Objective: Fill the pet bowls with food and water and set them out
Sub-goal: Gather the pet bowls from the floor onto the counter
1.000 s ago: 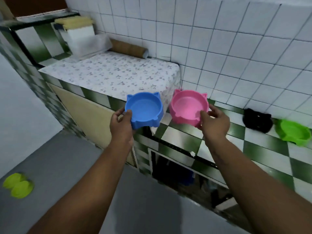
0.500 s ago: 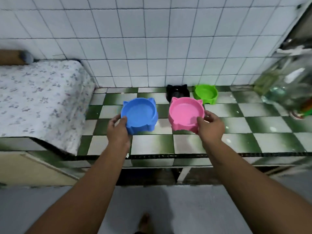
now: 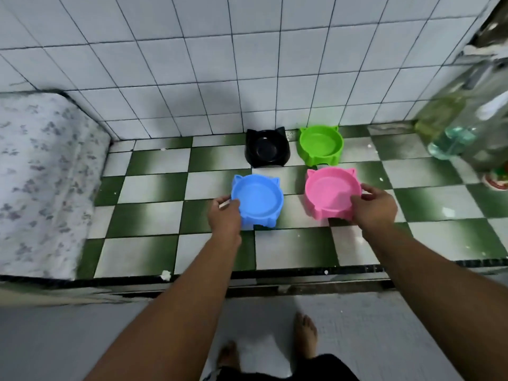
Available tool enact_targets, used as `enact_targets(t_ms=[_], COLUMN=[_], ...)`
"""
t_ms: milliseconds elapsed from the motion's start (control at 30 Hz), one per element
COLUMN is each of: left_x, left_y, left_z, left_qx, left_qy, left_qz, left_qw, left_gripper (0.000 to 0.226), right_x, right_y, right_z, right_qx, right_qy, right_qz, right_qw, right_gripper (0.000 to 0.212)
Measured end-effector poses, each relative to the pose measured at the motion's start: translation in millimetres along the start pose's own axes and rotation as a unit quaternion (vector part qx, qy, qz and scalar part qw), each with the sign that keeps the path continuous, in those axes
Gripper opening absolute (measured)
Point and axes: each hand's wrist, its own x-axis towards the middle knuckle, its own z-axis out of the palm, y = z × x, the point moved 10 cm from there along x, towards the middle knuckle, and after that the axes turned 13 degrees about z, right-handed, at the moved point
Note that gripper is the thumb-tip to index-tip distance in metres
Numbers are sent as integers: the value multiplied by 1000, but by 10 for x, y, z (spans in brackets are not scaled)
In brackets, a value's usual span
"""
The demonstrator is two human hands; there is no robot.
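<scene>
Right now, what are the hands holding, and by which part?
The left hand holds the blue plastic cat-eared bowl by its left rim; the right hand holds the pink plastic cat-eared bowl by its right rim.

Dim, cool, diffuse light. Soft grey shadow on the white tiled wall (image 3: 176, 105) above the black cat-eared plastic bowl (image 3: 265, 149). Faint sheen on the green-and-white checkered counter (image 3: 154, 188). Bowed towards the edges; smeared, out of focus around the clear bottles (image 3: 461, 127) far right.
</scene>
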Motion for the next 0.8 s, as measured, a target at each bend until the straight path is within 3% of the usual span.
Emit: enact_targets(t_ms=[233, 367, 633, 800], left_x=[-12, 13, 108, 134], left_y=[-260, -238, -167, -233], left_z=[352, 416, 437, 468], left_qx=[35, 98, 196, 197], left_qy=[42, 66, 72, 62], left_qz=[-17, 15, 32, 3], left_qw=[998, 993, 978, 978], left_gripper=[17, 17, 6, 8], right_x=[366, 479, 528, 563], right_y=[-45, -30, -66, -105], right_z=[75, 76, 93, 99], right_qx=[-38, -55, -94, -107], right_qy=[-31, -33, -27, -19], right_qz=[-1, -2, -17, -31], right_qw=[999, 998, 995, 994], right_gripper=[44, 35, 29, 25])
